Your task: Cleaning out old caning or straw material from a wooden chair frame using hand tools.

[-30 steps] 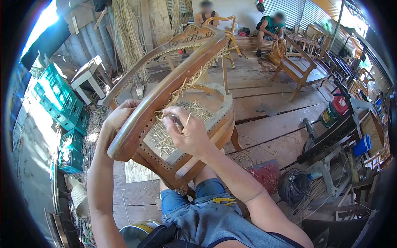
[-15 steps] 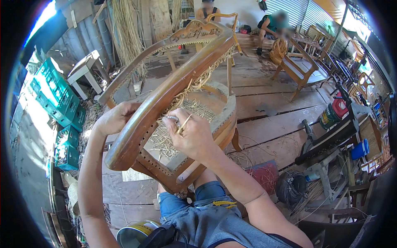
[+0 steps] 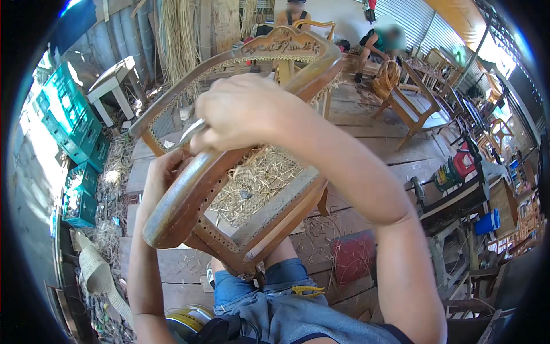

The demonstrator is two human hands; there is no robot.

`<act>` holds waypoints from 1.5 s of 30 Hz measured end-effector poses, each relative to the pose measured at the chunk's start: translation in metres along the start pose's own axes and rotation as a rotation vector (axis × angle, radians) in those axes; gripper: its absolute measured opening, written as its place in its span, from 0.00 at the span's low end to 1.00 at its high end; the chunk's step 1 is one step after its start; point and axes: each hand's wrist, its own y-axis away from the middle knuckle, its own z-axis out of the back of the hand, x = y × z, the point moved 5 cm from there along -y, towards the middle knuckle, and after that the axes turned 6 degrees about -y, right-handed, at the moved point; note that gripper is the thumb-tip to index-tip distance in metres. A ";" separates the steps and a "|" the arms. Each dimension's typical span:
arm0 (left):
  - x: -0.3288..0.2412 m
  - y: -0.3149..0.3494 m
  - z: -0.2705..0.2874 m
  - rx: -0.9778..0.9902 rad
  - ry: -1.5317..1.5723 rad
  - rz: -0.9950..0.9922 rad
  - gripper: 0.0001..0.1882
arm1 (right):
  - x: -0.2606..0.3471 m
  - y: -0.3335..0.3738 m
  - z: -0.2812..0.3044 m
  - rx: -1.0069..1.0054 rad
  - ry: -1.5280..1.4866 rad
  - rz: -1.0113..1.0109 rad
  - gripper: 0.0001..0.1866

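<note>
A carved wooden chair frame (image 3: 197, 189) leans across my lap, its curved rail pierced by a row of small holes. Cane scraps (image 3: 269, 172) lie loose over the seat. My right hand (image 3: 243, 112), slightly blurred, is closed above the rail around a bladed metal tool (image 3: 192, 131), with its flat shiny blade sticking out. Just below it, my left hand (image 3: 169, 166) is at the rail's outer side, fingers bent together close to the tool; what they pinch is hidden. Torn woven cane edging runs along the inside of the backrest.
Green crates (image 3: 80, 132) and a white stool (image 3: 117, 86) stand at left. A woven cane roll (image 3: 97, 266) lies below them. Another wooden chair (image 3: 415, 106), a blue container (image 3: 487, 222) and a red item (image 3: 354, 258) are at right. Two people sit at the back.
My right hand has moved from the rail's inner side up and left over its outer side, beside my left hand. The scraps on the seat are more exposed.
</note>
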 end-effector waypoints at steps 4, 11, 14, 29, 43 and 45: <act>-0.009 0.006 -0.002 -0.172 -0.068 -0.038 0.06 | 0.009 -0.045 -0.025 0.608 -0.136 -0.004 0.23; 0.007 0.001 -0.005 -0.284 -0.155 -0.127 0.05 | -0.005 -0.058 -0.073 0.922 -0.615 -0.190 0.12; 0.010 0.001 -0.007 -0.305 -0.301 -0.221 0.07 | -0.005 -0.063 -0.076 0.889 -0.472 -0.144 0.10; 0.056 -0.002 -0.027 -0.327 -0.211 -0.283 0.12 | 0.011 -0.076 -0.080 0.812 -0.174 0.024 0.11; 0.023 0.007 -0.017 -0.387 -0.187 -0.409 0.17 | 0.011 -0.078 -0.084 0.753 -0.123 0.187 0.12; 0.028 0.003 -0.021 -0.302 -0.046 -0.301 0.18 | 0.005 -0.080 -0.082 0.693 -0.104 0.117 0.14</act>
